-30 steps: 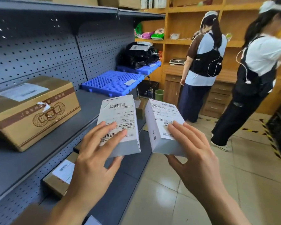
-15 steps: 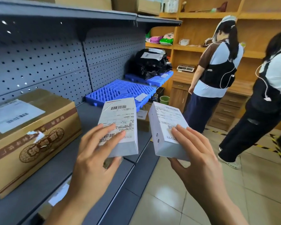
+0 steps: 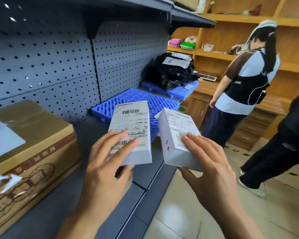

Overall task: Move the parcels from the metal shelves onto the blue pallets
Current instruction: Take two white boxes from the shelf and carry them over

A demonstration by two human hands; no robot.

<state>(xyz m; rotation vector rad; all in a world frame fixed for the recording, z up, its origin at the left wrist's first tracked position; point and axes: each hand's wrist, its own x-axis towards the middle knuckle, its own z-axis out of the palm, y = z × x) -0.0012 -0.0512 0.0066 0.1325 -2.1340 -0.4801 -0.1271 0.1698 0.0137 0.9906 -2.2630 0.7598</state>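
My left hand (image 3: 105, 163) grips a small white parcel (image 3: 131, 123) with a barcode label, fingers across its top and thumb underneath. My right hand (image 3: 209, 163) grips a second white parcel (image 3: 174, 131) the same way. Both parcels hang in the air in front of the grey metal shelf (image 3: 86, 169). Just beyond them, on the shelf, lies a blue pallet (image 3: 128, 99). A second blue pallet (image 3: 181, 90) further back carries a heap of black bagged parcels (image 3: 171, 73). A large brown cardboard box (image 3: 29, 150) stands on the shelf at my left.
A grey pegboard wall (image 3: 50, 62) backs the shelf, with another shelf board overhead. Two people stand on the tiled floor at the right, one (image 3: 245, 87) facing wooden shelving (image 3: 219, 56), one (image 3: 286, 138) at the frame edge. A green bin (image 3: 182, 109) sits beyond the pallet.
I have walked forward along the shelf with both parcels held; the blue pallets and the brown box appear closer. The person at the right has shifted further right.
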